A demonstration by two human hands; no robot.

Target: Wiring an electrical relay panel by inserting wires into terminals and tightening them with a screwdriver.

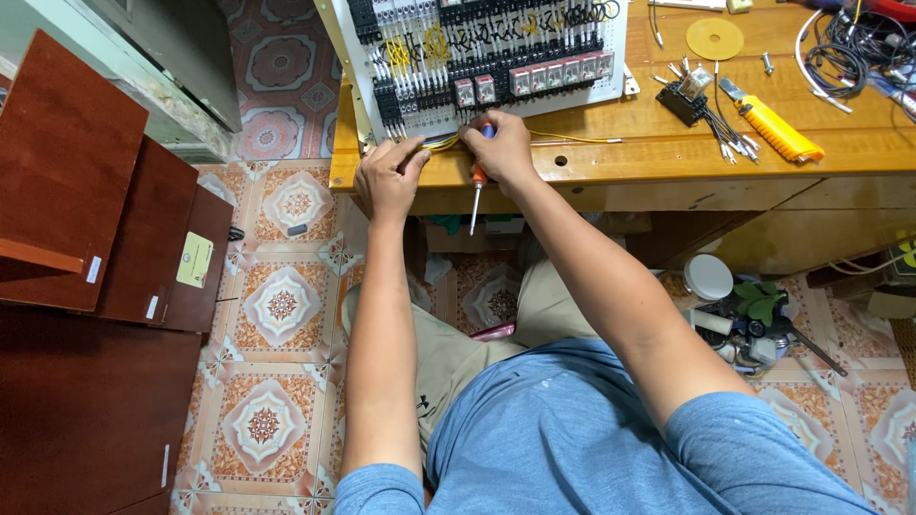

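Two hands work yellow wires (441,143) at the lower edge of the white control panel (496,57) on the desk (668,153): left hand (386,176) pinches the thin, limp strands, right hand (501,148) clenches an orange-handled screwdriver (476,186), probably light and rigid.

A home electrical workshop, seen from my seat at the bench. At twelve o'clock, a white control panel (477,57) with rows of relays and yellow and black wiring lies on a wooden workbench (668,153). At two o'clock, the bench carries a yellow utility knife (778,129), a loose relay with wire leads (692,95), a yellow disc (714,38) and a tangle of cables (854,52). At four o'clock, spare parts and rolls sit in a heap on the floor (744,315). Patterned ceramic floor tiles (277,305) and dark red wooden cabinets (95,238) at nine o'clock suggest a domestic room adapted for wiring work.
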